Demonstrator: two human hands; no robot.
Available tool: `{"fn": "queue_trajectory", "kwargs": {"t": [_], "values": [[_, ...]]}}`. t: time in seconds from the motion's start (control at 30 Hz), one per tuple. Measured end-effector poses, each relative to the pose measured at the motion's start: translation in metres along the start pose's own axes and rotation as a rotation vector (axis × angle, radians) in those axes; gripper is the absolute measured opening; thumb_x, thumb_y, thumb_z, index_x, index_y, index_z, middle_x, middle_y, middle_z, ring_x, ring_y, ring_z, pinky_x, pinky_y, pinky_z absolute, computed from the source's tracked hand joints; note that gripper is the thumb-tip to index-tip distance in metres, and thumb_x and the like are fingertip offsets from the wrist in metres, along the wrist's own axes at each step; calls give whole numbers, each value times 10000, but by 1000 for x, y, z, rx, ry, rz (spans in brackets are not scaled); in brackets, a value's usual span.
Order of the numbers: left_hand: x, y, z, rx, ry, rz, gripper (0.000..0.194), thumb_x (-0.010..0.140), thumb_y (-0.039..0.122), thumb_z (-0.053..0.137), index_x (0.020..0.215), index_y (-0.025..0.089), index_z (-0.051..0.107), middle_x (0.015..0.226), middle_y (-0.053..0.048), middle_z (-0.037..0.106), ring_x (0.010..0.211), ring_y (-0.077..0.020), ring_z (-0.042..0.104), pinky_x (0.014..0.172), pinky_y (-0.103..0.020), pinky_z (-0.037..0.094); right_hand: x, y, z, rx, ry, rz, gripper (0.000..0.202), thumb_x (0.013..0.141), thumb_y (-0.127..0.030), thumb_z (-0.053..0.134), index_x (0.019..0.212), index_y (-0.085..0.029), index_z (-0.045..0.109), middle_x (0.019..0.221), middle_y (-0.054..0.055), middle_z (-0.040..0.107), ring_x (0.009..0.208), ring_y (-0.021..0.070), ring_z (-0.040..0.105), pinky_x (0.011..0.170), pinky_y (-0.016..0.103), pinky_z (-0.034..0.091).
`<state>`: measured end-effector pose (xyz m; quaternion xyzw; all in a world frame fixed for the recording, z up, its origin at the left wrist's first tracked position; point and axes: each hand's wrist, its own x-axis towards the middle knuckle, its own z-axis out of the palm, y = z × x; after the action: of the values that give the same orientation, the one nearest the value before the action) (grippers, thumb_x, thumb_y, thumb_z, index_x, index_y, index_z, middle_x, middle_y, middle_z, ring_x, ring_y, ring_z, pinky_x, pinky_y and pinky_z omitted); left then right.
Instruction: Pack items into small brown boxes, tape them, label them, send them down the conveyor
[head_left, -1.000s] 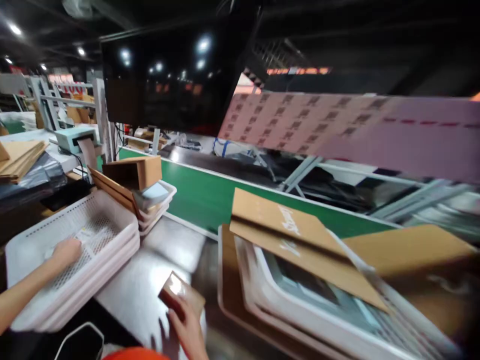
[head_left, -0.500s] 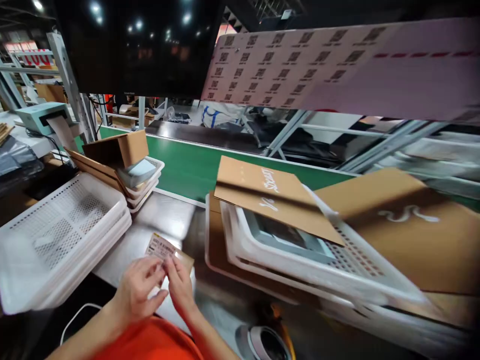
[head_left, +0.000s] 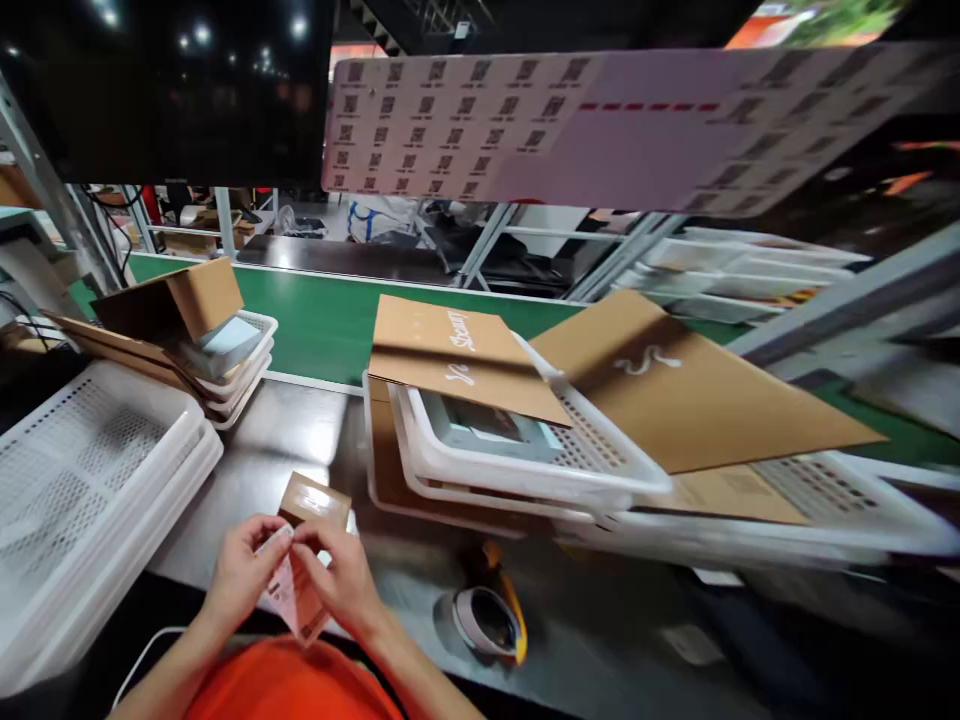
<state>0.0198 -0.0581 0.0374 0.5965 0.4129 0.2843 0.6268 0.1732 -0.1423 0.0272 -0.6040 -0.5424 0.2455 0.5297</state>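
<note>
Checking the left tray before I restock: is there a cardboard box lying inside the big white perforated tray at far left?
No, the white perforated tray shows only its bare holed floor, with no box in it.

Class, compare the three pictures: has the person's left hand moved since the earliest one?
Yes. The left hand left the white perforated tray at the left and came in beside the right hand, fingers on the pink label near the small brown box.
</note>
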Motion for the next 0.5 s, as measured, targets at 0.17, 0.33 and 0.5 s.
{"fn": "queue_trajectory", "kwargs": {"t": [0.17, 0.33, 0.5], "values": [[5, 0, 1, 41, -85, -1, 435, 795, 594, 792, 878, 170, 840, 839, -93, 843, 744, -231, 746, 724, -319, 591, 0, -1, -7, -156, 79, -259, 136, 988, -183, 589, 979, -219, 720, 908, 57, 808, 825, 188, 776, 766, 284, 634], [13, -9, 1, 154, -129, 31, 429, 805, 598, 747, 881, 191, 860, 889, -114, 855, 820, -284, 773, 785, -375, 607, 3, 3, -9, -263, 94, -382, 162, 989, -155, 584, 1030, -232, 720, 927, 78, 820, 835, 228, 794, 771, 332, 659], [16, -12, -3, 185, -196, 25, 400, 834, 556, 729, 897, 186, 865, 944, -130, 859, 879, -303, 787, 804, -370, 604, 9, 6, -9, -345, 72, -474, 153, 981, -136, 566, 1016, -200, 701, 894, 66, 811, 780, 198, 782, 719, 292, 646]]}}
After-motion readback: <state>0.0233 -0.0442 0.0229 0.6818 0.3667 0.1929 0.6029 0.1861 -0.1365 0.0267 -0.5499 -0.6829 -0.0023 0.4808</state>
